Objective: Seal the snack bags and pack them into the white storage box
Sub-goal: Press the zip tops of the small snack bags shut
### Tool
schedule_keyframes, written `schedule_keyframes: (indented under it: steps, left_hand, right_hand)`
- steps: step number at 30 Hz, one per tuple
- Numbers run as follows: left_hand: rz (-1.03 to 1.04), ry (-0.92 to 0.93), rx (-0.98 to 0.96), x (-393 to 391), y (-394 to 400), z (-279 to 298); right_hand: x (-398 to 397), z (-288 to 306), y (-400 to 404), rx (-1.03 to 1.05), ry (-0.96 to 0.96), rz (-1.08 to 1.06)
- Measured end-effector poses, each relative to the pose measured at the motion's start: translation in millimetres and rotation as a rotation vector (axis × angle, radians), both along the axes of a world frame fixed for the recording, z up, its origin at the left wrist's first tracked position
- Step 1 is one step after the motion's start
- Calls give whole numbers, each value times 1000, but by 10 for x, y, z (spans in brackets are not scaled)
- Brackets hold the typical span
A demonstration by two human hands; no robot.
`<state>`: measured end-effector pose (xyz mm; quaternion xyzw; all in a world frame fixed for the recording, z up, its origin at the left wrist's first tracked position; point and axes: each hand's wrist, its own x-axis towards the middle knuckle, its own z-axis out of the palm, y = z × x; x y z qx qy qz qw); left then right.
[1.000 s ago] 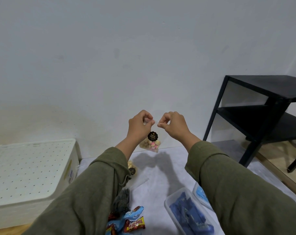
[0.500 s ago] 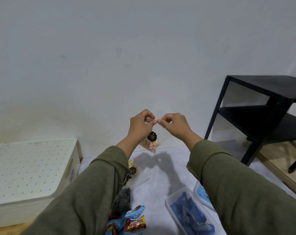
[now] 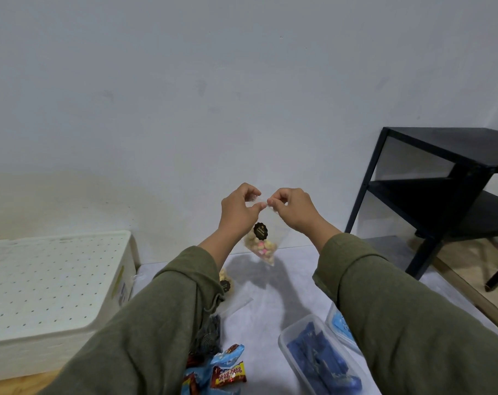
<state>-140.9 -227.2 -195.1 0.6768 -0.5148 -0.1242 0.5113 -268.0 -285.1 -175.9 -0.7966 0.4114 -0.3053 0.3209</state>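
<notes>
I hold a small clear snack bag (image 3: pixel 261 244) up in the air at the middle of the view. It has a black round sticker and pale and pink sweets at its bottom. My left hand (image 3: pixel 236 210) pinches the bag's top edge on the left, and my right hand (image 3: pixel 294 210) pinches the same edge on the right, fingertips almost touching. A second clear snack bag (image 3: pixel 226 283) lies on the grey mat below, partly hidden by my left sleeve. The white storage box (image 3: pixel 42 283) stands at the left with its perforated lid on.
Wrapped snack bars (image 3: pixel 227 372) lie near the bottom edge. A clear tub of blue packets (image 3: pixel 319 357) sits at the lower right, with another tub (image 3: pixel 337 323) behind it. A black metal shelf (image 3: pixel 453 192) stands at the right against the wall.
My two hands have come closer together along the bag's top edge, and the bag hangs slightly lower and more tilted than a second ago.
</notes>
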Motion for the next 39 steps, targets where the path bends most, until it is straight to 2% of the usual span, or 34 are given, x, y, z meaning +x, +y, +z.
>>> schedule_keyframes:
  steps: [3,9,14,16,28,34,39]
  left_hand:
    - [42,17,53,13,-8,-13]
    - [-31,436,123,-30,3,56]
    - [-71,702,142,-23,-23,89]
    - [-71,751,133,-23,-24,89]
    - [-84,792,65,-41,22,91]
    - [-68,642,98,-12,40,57]
    - [-88,554,75,-11,67,39]
  right_hand:
    - [5,-16,6,7,-2,-9]
    - [-7,-45,11,-51,56,8]
    - [-18,-40,13,-81,80,25]
    - [-21,-40,20,-80,69,32]
    - [-55,-35,20,-12,-57,22]
    - [-75,-4,62,49,-96,26]
    - [-56,-27,67,14,-85,-1]
